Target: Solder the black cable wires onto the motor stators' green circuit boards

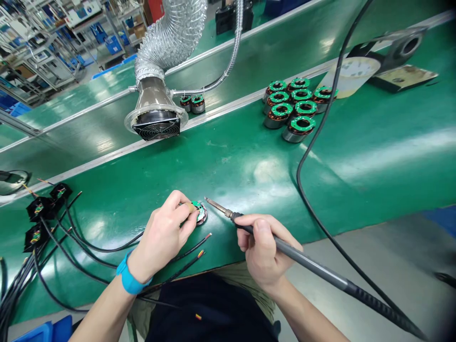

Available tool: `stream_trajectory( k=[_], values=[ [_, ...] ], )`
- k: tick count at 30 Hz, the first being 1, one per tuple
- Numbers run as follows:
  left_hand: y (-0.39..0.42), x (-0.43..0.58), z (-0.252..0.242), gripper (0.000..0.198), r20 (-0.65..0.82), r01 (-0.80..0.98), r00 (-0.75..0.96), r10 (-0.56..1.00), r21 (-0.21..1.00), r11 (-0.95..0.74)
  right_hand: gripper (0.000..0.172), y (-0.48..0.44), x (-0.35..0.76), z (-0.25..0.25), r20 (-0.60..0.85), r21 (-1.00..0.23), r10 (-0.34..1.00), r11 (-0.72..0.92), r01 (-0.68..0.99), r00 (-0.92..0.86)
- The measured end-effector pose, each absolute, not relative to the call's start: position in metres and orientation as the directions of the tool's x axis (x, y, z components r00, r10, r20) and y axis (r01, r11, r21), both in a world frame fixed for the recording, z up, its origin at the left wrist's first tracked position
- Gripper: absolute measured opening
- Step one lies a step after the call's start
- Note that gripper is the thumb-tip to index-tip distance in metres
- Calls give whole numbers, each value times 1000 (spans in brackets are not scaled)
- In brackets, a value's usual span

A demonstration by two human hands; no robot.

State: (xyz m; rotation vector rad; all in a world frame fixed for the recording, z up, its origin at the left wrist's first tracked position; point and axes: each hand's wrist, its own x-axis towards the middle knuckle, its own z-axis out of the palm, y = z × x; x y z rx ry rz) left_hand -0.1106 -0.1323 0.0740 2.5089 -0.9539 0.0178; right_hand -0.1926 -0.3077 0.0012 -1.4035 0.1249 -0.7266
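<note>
My left hand (169, 230), a blue band on its wrist, is closed with its fingertips at a small motor stator (201, 214) topped by a green circuit board. The fingers cover the stator's left side, and whatever lies under them is hidden. My right hand (265, 244) grips a soldering iron (309, 263) by its dark front sleeve. The iron's tip points up and left, just right of the stator and apart from it. Black cables (188, 247) with stripped coloured ends lie by my left hand.
Several stators (298, 128) with green boards stand at the back right. A fume duct with a fan (156, 128) hangs over the bench (235, 166). Black housings (37, 209) with cables lie at left. The iron's cord (302, 185) crosses the right side, near a metal stand (399, 78).
</note>
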Motion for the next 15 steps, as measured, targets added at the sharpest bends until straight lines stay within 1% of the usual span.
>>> stream_trajectory(
  k=[2,3,5,6,8,10,11,13,15],
  values=[
    [-132,-110,75,16,163,-629,762,-627,419,-655,28,-310,-189,4,366,-920,-503,-68,387,783],
    [-132,-110,75,16,161,-629,761,-629,423,-652,27,-313,-185,6,402,-911,-477,-127,392,782],
    [-130,-109,74,17,161,-633,756,-634,424,-648,22,-327,-170,11,520,-850,-394,-321,417,758],
    [-129,-109,73,17,166,-638,753,-637,421,-645,20,-337,-160,14,586,-788,-334,-449,422,738],
    [-126,-108,69,17,182,-647,748,-638,416,-639,18,-363,-134,23,685,-595,-198,-708,381,702],
    [-124,-106,65,17,197,-648,748,-633,422,-634,24,-394,-106,31,703,-388,-95,-882,267,705],
    [-124,-106,63,18,203,-647,749,-630,426,-632,29,-409,-92,33,700,-308,-66,-926,218,711],
    [-124,-107,60,20,210,-641,756,-620,431,-635,35,-436,-68,33,662,-209,-42,-969,131,748],
    [-124,-108,59,21,217,-628,769,-602,431,-648,39,-456,-50,27,613,-162,-52,-985,61,788]
  ],
)
